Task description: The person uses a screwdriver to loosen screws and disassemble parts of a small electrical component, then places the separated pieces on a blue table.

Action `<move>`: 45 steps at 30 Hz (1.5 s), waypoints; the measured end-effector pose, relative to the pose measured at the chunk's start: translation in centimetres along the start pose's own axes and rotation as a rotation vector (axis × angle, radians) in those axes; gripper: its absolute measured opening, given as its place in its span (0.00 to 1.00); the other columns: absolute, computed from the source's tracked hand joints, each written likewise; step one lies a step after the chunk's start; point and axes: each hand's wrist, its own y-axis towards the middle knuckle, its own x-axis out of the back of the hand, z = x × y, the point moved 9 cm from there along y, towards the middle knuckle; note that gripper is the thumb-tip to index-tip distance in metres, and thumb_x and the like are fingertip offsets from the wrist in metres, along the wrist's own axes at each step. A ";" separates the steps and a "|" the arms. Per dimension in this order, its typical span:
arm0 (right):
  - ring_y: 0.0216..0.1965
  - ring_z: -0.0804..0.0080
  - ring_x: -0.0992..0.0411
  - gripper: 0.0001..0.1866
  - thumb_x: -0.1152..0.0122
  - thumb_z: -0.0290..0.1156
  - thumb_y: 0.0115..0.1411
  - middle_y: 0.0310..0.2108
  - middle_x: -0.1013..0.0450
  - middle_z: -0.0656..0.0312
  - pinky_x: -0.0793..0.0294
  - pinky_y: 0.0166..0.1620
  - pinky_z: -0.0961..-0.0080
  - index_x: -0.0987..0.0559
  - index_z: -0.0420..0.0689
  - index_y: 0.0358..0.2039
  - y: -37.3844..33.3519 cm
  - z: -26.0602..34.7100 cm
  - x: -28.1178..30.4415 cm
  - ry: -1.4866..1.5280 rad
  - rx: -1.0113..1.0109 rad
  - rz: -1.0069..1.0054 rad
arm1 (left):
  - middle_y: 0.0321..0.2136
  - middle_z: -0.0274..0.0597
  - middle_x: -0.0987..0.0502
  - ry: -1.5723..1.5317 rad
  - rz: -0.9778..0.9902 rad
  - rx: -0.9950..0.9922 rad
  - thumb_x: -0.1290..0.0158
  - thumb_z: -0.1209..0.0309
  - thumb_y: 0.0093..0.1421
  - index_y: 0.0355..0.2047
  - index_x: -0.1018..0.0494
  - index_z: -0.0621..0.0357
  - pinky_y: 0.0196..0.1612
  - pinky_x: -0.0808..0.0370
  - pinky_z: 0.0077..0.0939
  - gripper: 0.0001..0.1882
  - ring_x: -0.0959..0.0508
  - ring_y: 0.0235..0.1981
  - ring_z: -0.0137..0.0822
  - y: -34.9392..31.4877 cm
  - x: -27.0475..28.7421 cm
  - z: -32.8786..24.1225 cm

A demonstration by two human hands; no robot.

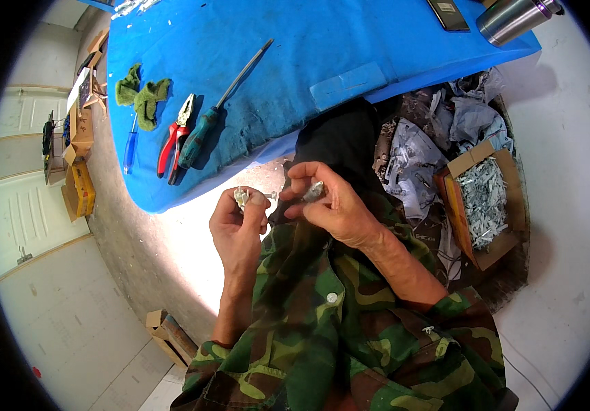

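Over my lap, just off the near edge of the blue-covered table (274, 82), both hands are raised close together. My left hand (235, 229) is closed, thumb and fingers pinching a small whitish metal piece (241, 197). To its right, my right hand (339, 209) is curled around a small greyish metal piece (314, 192), with its fingertips pointing toward the left hand. A narrow gap shows between the hands. The exact kind of either piece is too small to make out.
On the table lie red-handled pliers (176, 140), a long screwdriver (202, 133), a blue screwdriver (131, 147), a green rag (148, 103), a phone (448, 14) and a steel tumbler (513, 22). At right, a cardboard box (461, 212) of metal pieces stands beside crumpled bags (415, 154).
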 end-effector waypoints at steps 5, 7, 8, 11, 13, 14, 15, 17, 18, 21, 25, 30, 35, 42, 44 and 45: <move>0.52 0.68 0.22 0.19 0.51 0.17 0.68 0.48 0.27 0.56 0.16 0.51 0.71 0.33 0.34 0.59 0.1 -0.4 0.1 0.010 -0.003 0.004 | 0.29 0.38 0.20 -0.003 -0.005 -0.005 0.43 0.68 0.71 0.36 0.25 0.60 0.25 0.34 0.18 0.09 0.29 0.22 0.22 0.1 -0.1 0.1; 0.50 0.68 0.21 0.17 0.51 0.19 0.70 0.47 0.26 0.56 0.15 0.48 0.72 0.32 0.34 0.58 0.0 -0.3 0.1 -0.030 -0.052 0.008 | 0.29 0.38 0.20 -0.013 0.002 0.003 0.43 0.69 0.71 0.37 0.25 0.61 0.26 0.33 0.18 0.08 0.28 0.22 0.22 0.1 -0.1 0.2; 0.50 0.68 0.20 0.16 0.51 0.19 0.71 0.47 0.26 0.57 0.15 0.47 0.72 0.32 0.34 0.58 0.1 -0.2 0.0 -0.035 -0.041 0.012 | 0.28 0.38 0.20 -0.020 0.008 0.009 0.43 0.70 0.71 0.38 0.25 0.62 0.26 0.32 0.17 0.08 0.28 0.22 0.22 0.1 -0.2 0.2; 0.48 0.69 0.20 0.14 0.49 0.19 0.71 0.46 0.24 0.57 0.15 0.44 0.74 0.30 0.35 0.56 0.1 0.0 -0.1 -0.055 -0.016 0.015 | 0.27 0.36 0.21 -0.036 0.025 0.021 0.43 0.70 0.72 0.39 0.24 0.62 0.27 0.32 0.18 0.07 0.27 0.23 0.22 0.2 -0.3 0.3; 0.48 0.69 0.20 0.14 0.49 0.18 0.71 0.47 0.24 0.56 0.15 0.43 0.74 0.30 0.35 0.56 0.0 0.2 -0.2 -0.071 -0.011 0.008 | 0.26 0.35 0.22 -0.041 0.032 0.026 0.44 0.70 0.72 0.38 0.24 0.63 0.27 0.32 0.18 0.07 0.27 0.23 0.22 0.2 -0.4 0.2; 0.49 0.69 0.20 0.14 0.49 0.18 0.71 0.47 0.23 0.56 0.15 0.43 0.74 0.29 0.35 0.56 0.0 0.3 -0.2 -0.072 -0.009 0.004 | 0.25 0.35 0.22 -0.042 0.033 0.030 0.44 0.70 0.72 0.38 0.24 0.63 0.27 0.32 0.18 0.07 0.27 0.23 0.22 0.2 -0.5 0.1; 0.49 0.69 0.20 0.14 0.48 0.18 0.70 0.47 0.23 0.56 0.15 0.43 0.75 0.29 0.35 0.56 0.0 0.3 -0.2 -0.072 -0.008 -0.001 | 0.25 0.34 0.23 -0.043 0.035 0.033 0.44 0.71 0.72 0.38 0.24 0.63 0.27 0.32 0.18 0.07 0.27 0.22 0.22 0.2 -0.6 0.1; 0.48 0.70 0.20 0.14 0.47 0.18 0.70 0.47 0.22 0.55 0.15 0.42 0.75 0.28 0.36 0.56 0.0 0.4 -0.1 -0.079 -0.005 -0.012 | 0.24 0.34 0.23 -0.049 0.034 0.033 0.44 0.71 0.71 0.38 0.24 0.63 0.27 0.32 0.18 0.07 0.27 0.22 0.23 0.3 -0.7 0.1; 0.48 0.70 0.20 0.15 0.47 0.18 0.70 0.48 0.22 0.55 0.15 0.42 0.75 0.28 0.36 0.56 -0.1 0.3 -0.1 -0.085 -0.004 -0.018 | 0.24 0.34 0.23 -0.052 0.033 0.033 0.44 0.71 0.71 0.39 0.24 0.63 0.27 0.32 0.18 0.07 0.27 0.22 0.23 0.3 -0.7 0.1; 0.45 0.73 0.19 0.15 0.44 0.19 0.70 0.48 0.20 0.56 0.15 0.40 0.77 0.26 0.36 0.56 -0.1 0.6 0.0 -0.135 0.008 -0.040 | 0.24 0.34 0.23 -0.038 0.043 0.020 0.44 0.71 0.71 0.39 0.24 0.62 0.26 0.32 0.18 0.07 0.27 0.22 0.23 0.4 -0.6 0.2; 0.43 0.77 0.19 0.16 0.40 0.21 0.69 0.48 0.19 0.58 0.17 0.37 0.80 0.24 0.35 0.56 -0.3 1.2 -0.1 -0.209 -0.002 -0.061 | 0.24 0.34 0.23 -0.052 0.046 0.023 0.43 0.71 0.71 0.39 0.24 0.62 0.26 0.32 0.18 0.07 0.27 0.22 0.22 0.5 -0.6 0.2; 0.44 0.77 0.19 0.16 0.38 0.23 0.69 0.48 0.19 0.58 0.18 0.37 0.80 0.24 0.35 0.56 -0.3 0.8 0.1 -0.159 -0.010 -0.067 | 0.30 0.40 0.19 -0.060 0.051 0.009 0.43 0.70 0.71 0.38 0.24 0.62 0.25 0.33 0.19 0.07 0.28 0.22 0.23 0.5 -0.7 0.3; 0.48 0.68 0.18 0.17 0.44 0.25 0.73 0.51 0.21 0.53 0.16 0.40 0.76 0.27 0.34 0.59 -0.1 -0.1 0.8 0.008 -0.066 -0.078 | 0.31 0.41 0.19 -0.081 0.047 0.019 0.44 0.71 0.71 0.39 0.24 0.62 0.25 0.32 0.19 0.07 0.28 0.22 0.23 0.5 -0.7 0.3; 0.60 0.51 0.24 0.22 0.56 0.30 0.77 0.60 0.26 0.43 0.15 0.52 0.63 0.33 0.33 0.66 -0.1 -1.5 1.7 0.434 -0.157 -0.055 | 0.32 0.41 0.19 -0.103 0.041 0.030 0.44 0.70 0.71 0.39 0.24 0.62 0.25 0.33 0.19 0.07 0.28 0.22 0.24 0.5 -0.5 0.7; 0.61 0.50 0.24 0.22 0.57 0.31 0.76 0.61 0.26 0.41 0.15 0.52 0.61 0.32 0.33 0.66 -0.1 -1.6 1.9 0.499 -0.175 -0.050 | 0.31 0.41 0.19 -0.099 0.043 0.024 0.44 0.70 0.71 0.39 0.24 0.62 0.25 0.33 0.19 0.07 0.28 0.22 0.24 0.5 -0.4 0.7; 0.61 0.49 0.24 0.22 0.57 0.31 0.76 0.61 0.26 0.41 0.15 0.52 0.61 0.32 0.34 0.65 -0.1 -1.7 2.0 0.508 -0.181 -0.048 | 0.31 0.41 0.19 -0.098 0.044 0.021 0.44 0.70 0.71 0.39 0.24 0.62 0.25 0.33 0.19 0.07 0.28 0.22 0.24 0.5 -0.4 0.8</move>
